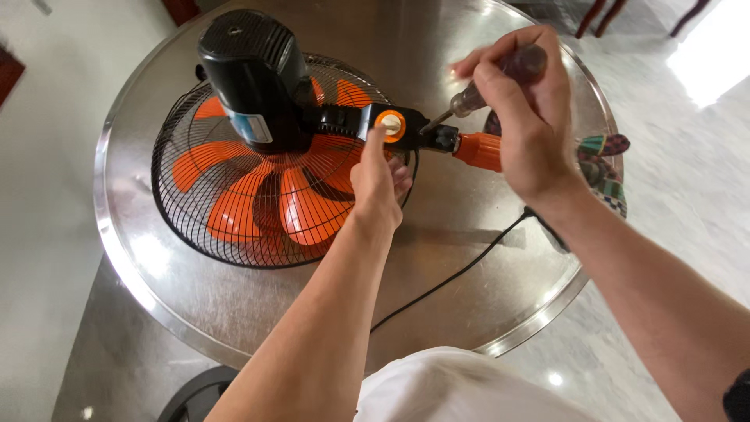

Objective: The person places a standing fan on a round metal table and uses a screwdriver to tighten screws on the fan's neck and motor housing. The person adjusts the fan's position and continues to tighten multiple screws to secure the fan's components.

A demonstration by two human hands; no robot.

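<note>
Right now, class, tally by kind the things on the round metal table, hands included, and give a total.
Fans, lying face down: 1 fan
Screwdrivers: 1 screwdriver
Power cords: 1 black cord
Hands: 2, the left hand and the right hand
Total: 5
</note>
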